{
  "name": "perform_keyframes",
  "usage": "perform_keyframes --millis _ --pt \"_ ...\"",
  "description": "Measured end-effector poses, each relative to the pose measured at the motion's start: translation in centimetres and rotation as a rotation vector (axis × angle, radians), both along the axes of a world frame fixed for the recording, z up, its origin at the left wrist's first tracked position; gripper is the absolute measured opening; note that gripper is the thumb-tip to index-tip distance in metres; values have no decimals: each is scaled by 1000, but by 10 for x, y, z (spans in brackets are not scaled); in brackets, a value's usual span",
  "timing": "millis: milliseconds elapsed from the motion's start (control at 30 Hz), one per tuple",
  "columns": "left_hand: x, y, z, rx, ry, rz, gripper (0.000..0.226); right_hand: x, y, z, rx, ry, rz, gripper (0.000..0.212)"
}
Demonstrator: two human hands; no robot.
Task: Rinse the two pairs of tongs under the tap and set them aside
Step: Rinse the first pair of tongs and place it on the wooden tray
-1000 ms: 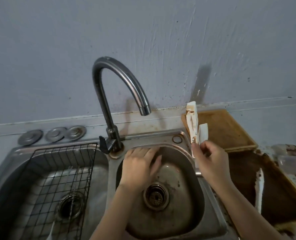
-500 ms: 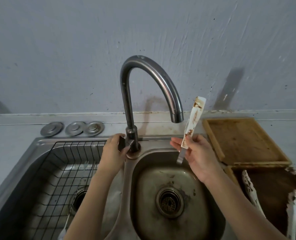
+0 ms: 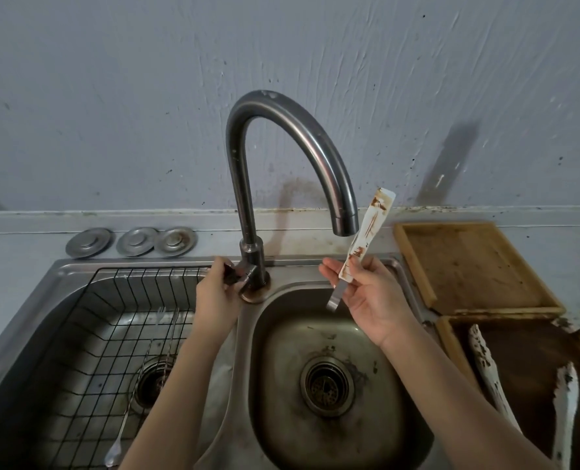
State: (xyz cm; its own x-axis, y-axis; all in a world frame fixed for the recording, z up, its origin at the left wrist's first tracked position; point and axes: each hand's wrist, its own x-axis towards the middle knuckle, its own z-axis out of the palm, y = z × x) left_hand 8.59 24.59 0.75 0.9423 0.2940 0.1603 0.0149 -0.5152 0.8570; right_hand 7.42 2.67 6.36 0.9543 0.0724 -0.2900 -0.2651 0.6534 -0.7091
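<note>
Steel rack (image 3: 88,320) sits in the left basin, a fork or two lying in it. Our left hand (image 3: 215,300) is clenched on the tap lever (image 3: 230,278); no water visible at the spout (image 3: 344,225). Our right hand (image 3: 371,300) pinches one pair of tongs (image 3: 366,237) at the metal hinge end, stained white tips up, just beside the spout. Light, stiff, probably greasy, so we'd hold low with a firm grip. Second pair (image 3: 485,361) lies on the dark tray (image 3: 519,351) far right.

Stained tongs (image 3: 366,237) — upright beside spout
</note>
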Motion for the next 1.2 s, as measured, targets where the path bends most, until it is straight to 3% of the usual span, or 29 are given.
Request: perform_keyframes --millis 167,933,1133,1200 --pt "-4 -3 -7 -93 -42 26 41 -1 2 -5 -16 20 -1 18" --pt "-4 -4 -29 -228 -97 65 46 -8 5 -7 -23 31 9 18" --pt "-10 -9 -25 -316 -70 57 34 -8 7 -8 -21 39 8 16" --pt "-17 -12 -25 -412 -44 77 55 -9 7 -9 -31 37 4 16"
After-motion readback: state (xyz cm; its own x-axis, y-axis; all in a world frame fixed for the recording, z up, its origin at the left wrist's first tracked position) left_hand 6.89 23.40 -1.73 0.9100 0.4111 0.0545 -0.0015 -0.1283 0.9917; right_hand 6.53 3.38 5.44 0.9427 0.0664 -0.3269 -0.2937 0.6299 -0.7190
